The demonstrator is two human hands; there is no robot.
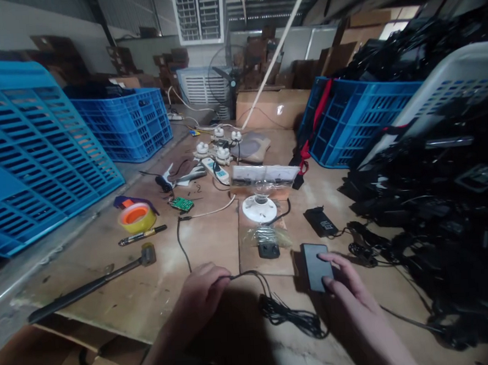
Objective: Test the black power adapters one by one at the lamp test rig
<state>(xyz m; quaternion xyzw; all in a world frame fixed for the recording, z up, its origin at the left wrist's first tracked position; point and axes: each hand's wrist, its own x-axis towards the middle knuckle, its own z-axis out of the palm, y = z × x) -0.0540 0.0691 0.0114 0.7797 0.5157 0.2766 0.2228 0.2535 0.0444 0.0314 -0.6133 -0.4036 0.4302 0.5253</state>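
My left hand [205, 289] is closed around a thin black cable [249, 273] near the front of the wooden table. The cable runs right into a loose black coil [291, 314] lying between my hands. My right hand [352, 286] grips a dark rectangular power adapter [315, 266], its fingers and thumb on the right side of the case. Ahead of my hands sits a black socket block [268, 250] with clear tape over it. Behind that stands a white round lamp holder [259, 209] with a clear bulb. Another black adapter [320, 222] lies to the right.
A hammer [93, 282], a marker pen [142, 235], yellow tape [136, 217] and a green circuit board [182, 203] lie at left. Blue crates [128, 126] flank the table. A large heap of black adapters and cables [447, 203] fills the right side.
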